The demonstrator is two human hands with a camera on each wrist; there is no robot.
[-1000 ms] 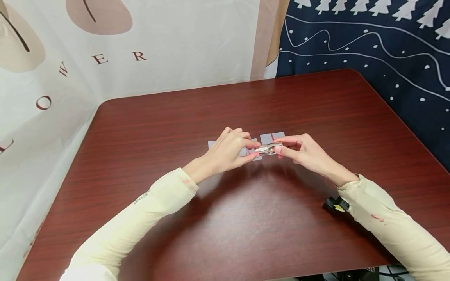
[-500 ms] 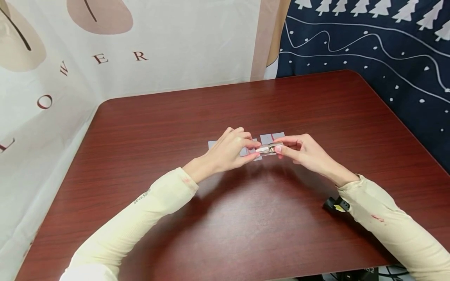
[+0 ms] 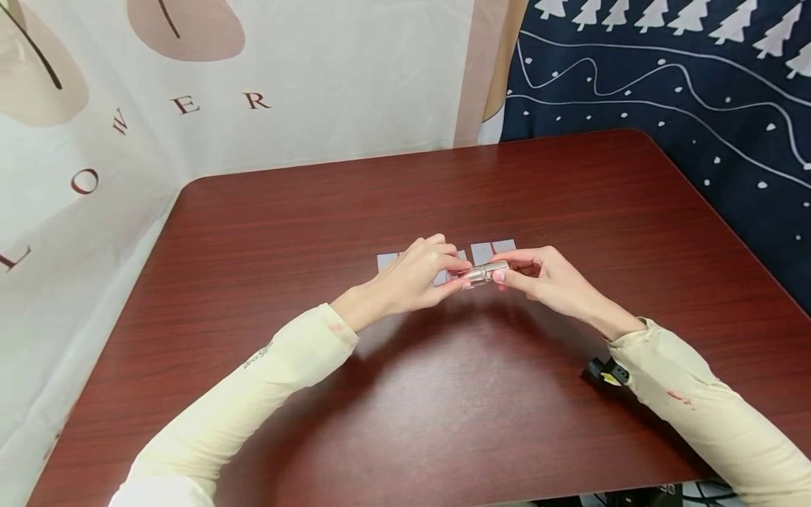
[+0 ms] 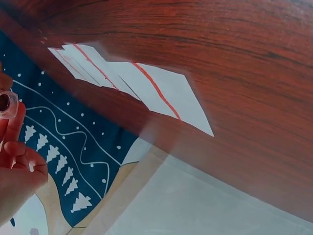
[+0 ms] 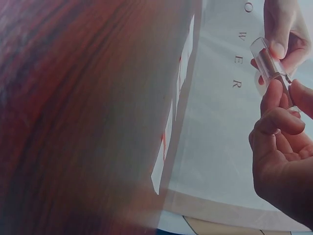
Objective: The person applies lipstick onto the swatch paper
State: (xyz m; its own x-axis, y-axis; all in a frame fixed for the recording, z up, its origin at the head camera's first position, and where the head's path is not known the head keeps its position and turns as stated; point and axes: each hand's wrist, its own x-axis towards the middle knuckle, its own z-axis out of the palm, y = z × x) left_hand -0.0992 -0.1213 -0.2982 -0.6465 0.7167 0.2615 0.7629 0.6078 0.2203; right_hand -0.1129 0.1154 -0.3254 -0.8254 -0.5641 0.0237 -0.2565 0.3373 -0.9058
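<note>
A lipstick tube, silvery with a clear plastic cap, is held above the table between my two hands. My left hand pinches the clear cap end with thumb and fingers, and my right hand pinches the other end. In the right wrist view the tube slants between both sets of fingers, the clear part towards the left hand. Behind and below lie white paper pieces with red lines; the right piece shows best, while my left hand partly covers the left piece.
The brown wooden table extends around the hands. A white lettered cloth hangs behind it, and a navy cloth with trees at the right. A black device sits at the right sleeve; cables show below the table's front edge.
The tube has tilted slightly and moved a little towards me, with both hands keeping their pinch on it. The head view has shifted slightly; the papers lie as before.
</note>
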